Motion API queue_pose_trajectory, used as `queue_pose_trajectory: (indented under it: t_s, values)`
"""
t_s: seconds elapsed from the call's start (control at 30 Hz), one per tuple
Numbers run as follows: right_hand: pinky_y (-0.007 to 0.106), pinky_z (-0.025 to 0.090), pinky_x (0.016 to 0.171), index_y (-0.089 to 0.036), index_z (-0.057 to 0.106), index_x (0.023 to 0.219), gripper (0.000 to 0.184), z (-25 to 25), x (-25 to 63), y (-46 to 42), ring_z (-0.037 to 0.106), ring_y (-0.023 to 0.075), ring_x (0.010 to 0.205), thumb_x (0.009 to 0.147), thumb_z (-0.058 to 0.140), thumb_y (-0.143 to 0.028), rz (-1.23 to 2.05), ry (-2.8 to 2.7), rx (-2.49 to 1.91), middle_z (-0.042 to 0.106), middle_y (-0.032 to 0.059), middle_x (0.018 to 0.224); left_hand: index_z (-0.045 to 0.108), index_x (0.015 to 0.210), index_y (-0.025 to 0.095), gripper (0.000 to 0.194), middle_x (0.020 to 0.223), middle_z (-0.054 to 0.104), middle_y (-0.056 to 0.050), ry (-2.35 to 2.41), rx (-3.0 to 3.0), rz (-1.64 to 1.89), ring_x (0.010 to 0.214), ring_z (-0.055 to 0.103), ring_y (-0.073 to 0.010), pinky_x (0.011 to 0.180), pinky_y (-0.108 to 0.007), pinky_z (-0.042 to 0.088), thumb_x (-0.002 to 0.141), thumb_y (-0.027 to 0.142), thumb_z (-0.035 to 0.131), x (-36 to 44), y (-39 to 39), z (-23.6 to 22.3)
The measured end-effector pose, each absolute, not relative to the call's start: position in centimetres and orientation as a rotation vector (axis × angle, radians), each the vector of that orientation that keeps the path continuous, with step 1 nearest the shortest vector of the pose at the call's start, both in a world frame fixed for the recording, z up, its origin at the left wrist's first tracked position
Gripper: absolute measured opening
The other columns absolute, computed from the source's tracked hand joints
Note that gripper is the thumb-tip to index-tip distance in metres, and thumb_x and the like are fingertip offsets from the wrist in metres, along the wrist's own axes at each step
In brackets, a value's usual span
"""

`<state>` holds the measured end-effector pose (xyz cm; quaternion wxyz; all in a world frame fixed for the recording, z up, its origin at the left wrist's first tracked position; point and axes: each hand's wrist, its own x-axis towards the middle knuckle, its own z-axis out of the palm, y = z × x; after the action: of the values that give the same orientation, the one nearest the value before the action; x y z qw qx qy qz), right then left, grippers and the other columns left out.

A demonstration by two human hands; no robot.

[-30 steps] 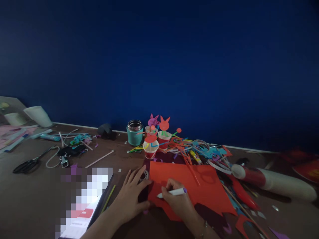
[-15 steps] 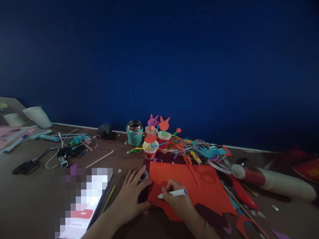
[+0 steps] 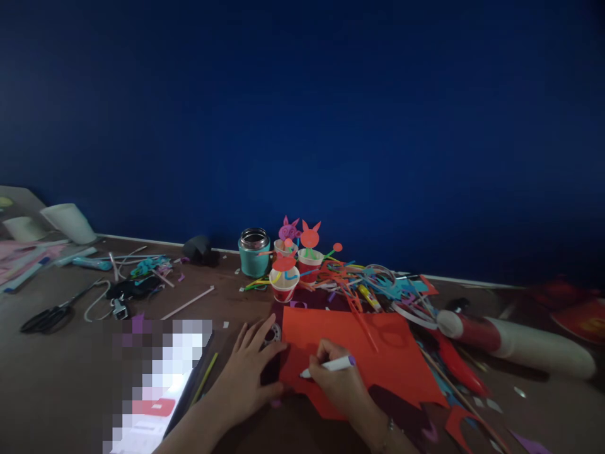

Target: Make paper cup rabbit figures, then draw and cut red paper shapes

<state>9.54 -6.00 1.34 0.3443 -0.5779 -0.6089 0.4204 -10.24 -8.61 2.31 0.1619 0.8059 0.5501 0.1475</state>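
A red sheet of paper lies on the brown table in front of me. My right hand is closed round a white marker with a purple cap, its tip resting on the sheet's left part. My left hand lies flat with spread fingers at the sheet's left edge, pressing on a dark object with a round ringed part. Part of that object is hidden under my fingers.
Decorated paper cups and a teal jar stand behind the sheet, beside a heap of coloured straws and paper strips. Black scissors lie far left, a rolled tube at right, a blurred-out booklet near left.
My right hand with the marker has shifted very slightly to the right on the red sheet. My left hand has stayed in place.
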Motion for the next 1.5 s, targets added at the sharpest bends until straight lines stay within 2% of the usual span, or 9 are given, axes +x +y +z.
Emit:
queue_pose_trajectory:
  t_s: [0.23,0.7,0.93,1.17,1.5]
  values:
    - [0.019,0.024,0.042,-0.023,0.031,0.05,0.021,1.57,9.52,-6.06,0.029,0.0079,0.044,0.06,0.048,-0.025,1.132,-1.513,-1.497,0.03,-0.0089,0.045,0.052,0.12,0.036,0.055,0.151,0.018,-0.005,1.588,2.265,0.379,0.134,0.019,-0.0359,0.105,-0.061,0.017,0.069,0.05,0.067,-10.15,-8.72,2.63]
    - [0.019,0.026,0.041,-0.023,0.031,0.048,0.021,1.69,9.5,-6.06,0.031,0.0079,0.043,0.058,0.049,-0.025,1.131,-1.504,-1.503,0.03,-0.009,0.044,0.053,0.12,0.035,0.055,0.151,0.019,-0.005,1.585,2.266,0.382,0.134,0.019,-0.0376,0.104,-0.062,0.019,0.07,0.054,0.064,-10.2,-8.69,2.56]
    - [0.02,0.027,0.039,-0.024,0.032,0.051,0.024,1.04,9.36,-5.94,0.034,0.0083,0.04,0.062,0.051,-0.034,1.26,-1.309,-1.413,0.035,-0.0088,0.041,0.053,0.119,0.035,0.055,0.151,0.018,-0.005,1.59,2.263,0.374,0.134,0.019,-0.0382,0.104,-0.062,0.02,0.069,0.052,0.067,-10.14,-8.7,2.74]
    - [0.02,0.026,0.041,-0.024,0.029,0.048,0.023,1.69,9.49,-5.96,0.028,0.0076,0.043,0.059,0.048,-0.029,1.111,-1.442,-1.481,0.027,-0.0098,0.043,0.054,0.12,0.033,0.057,0.151,0.019,-0.005,1.563,2.284,0.419,0.133,0.021,-0.0395,0.103,-0.063,0.019,0.069,0.054,0.065,-10.23,-8.67,2.42]
    - [0.019,0.027,0.041,-0.023,0.031,0.049,0.022,1.27,9.51,-6.19,0.031,0.008,0.045,0.061,0.05,-0.024,1.114,-1.502,-1.492,0.031,-0.0089,0.045,0.053,0.12,0.035,0.056,0.15,0.021,-0.006,1.571,2.28,0.403,0.133,0.021,-0.039,0.103,-0.063,0.021,0.07,0.059,0.061,-10.09,-8.64,2.75]
